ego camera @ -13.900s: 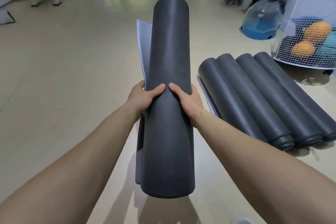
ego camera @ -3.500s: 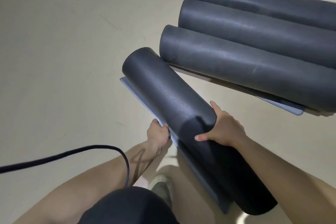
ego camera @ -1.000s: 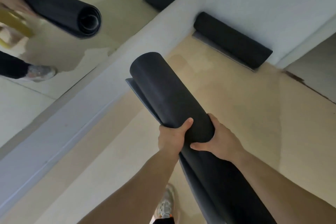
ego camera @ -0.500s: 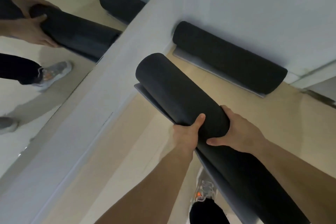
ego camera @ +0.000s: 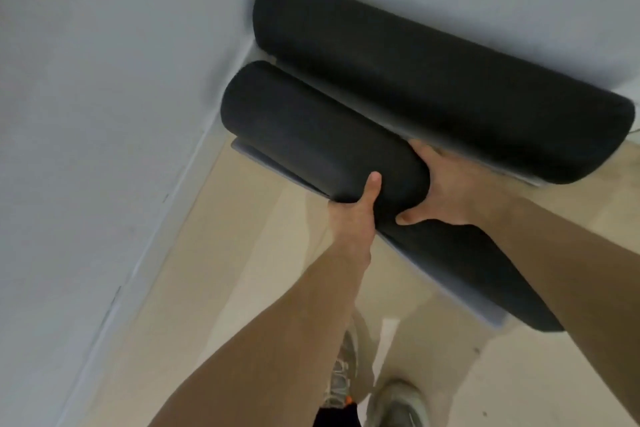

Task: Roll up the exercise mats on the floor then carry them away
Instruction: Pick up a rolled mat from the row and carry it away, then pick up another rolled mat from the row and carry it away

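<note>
I hold a rolled dark grey exercise mat (ego camera: 304, 135) low in a corner of the room. Its far end is close to the left wall. My left hand (ego camera: 353, 215) grips it from the near side with the thumb up on the roll. My right hand (ego camera: 440, 187) grips it from the far side, fingers curled over the top. The mat's loose grey edge hangs under the roll. A second rolled mat (ego camera: 433, 80) lies on the floor against the back wall, right beside the one I hold.
White walls (ego camera: 104, 80) meet in the corner at upper left. The beige floor (ego camera: 242, 253) stretches toward me. My shoes (ego camera: 394, 402) stand at the bottom of the view.
I have come closer to the corner and lowered the held mat beside the one lying at the wall. The mirror on the left is out of view.
</note>
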